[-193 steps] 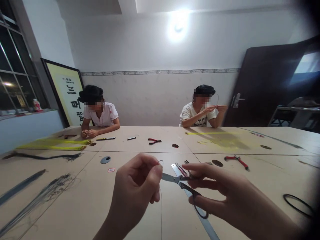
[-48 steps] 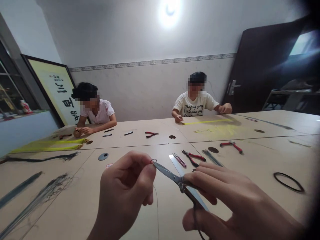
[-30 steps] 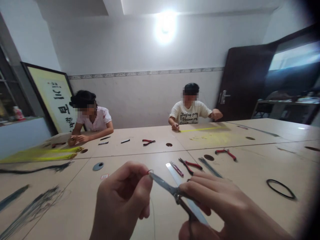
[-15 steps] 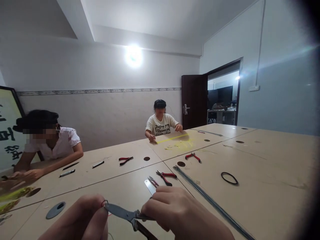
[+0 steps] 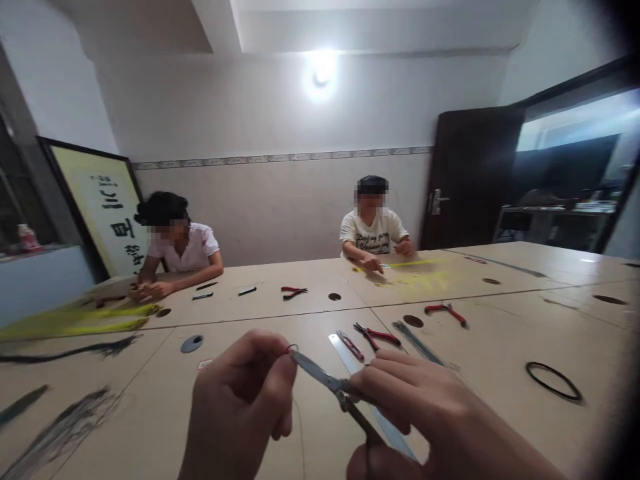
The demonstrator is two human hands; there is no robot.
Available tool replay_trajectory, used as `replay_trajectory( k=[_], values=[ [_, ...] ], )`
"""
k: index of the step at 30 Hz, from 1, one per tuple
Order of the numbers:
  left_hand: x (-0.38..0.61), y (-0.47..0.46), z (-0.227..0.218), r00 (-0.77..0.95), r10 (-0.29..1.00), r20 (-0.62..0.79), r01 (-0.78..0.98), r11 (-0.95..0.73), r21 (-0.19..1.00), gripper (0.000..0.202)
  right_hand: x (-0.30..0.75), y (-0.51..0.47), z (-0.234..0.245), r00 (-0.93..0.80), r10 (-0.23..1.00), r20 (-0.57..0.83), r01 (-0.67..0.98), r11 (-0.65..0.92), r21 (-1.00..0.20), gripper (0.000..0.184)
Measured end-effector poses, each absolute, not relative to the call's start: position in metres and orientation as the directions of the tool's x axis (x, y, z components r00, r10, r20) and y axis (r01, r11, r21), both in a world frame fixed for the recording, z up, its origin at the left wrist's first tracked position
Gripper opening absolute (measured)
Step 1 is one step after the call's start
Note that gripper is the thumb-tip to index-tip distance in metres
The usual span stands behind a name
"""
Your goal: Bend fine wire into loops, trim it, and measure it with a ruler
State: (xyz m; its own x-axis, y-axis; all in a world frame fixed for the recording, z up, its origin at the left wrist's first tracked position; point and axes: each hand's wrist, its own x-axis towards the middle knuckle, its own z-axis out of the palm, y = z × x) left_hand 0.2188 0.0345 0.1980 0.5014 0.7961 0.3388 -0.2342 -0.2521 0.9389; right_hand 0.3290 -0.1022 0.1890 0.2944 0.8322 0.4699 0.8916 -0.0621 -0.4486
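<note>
Left hand (image 5: pixel 237 407): nearly closed, thumb and forefinger pinching a thin grey wire (image 5: pixel 301 433), its looped end standing clear of the fingertips where the blades could reach it.
Right hand (image 5: pixel 425 420): curled around dark-handled steel scissors (image 5: pixel 320 373), holding their tip just beside that loop.
Counter: a pale beige counter (image 5: pixel 140 380) carried a flat steel ruler (image 5: pixel 345 357) beneath the scissors and red-handled pliers (image 5: pixel 375 336) nearby.

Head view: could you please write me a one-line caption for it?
Left hand pinches thin wire at the tip of steel scissors in right hand.
</note>
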Motion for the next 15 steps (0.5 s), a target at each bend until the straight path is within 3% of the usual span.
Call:
replay_trajectory(
  k=[10,15],
  values=[
    [0.217,0.042,0.198,0.613,0.693,0.38,-0.283,-0.257,0.924,0.007,0.335,-0.103,0.177,0.194,0.778,0.598,0.942,0.024,-0.336,0.039],
    [0.218,0.034,0.2,0.522,0.793,0.313,-0.301,-0.172,0.938,0.007,0.333,-0.102,0.179,0.193,0.759,0.622,0.941,0.037,-0.337,0.038]
  ],
)
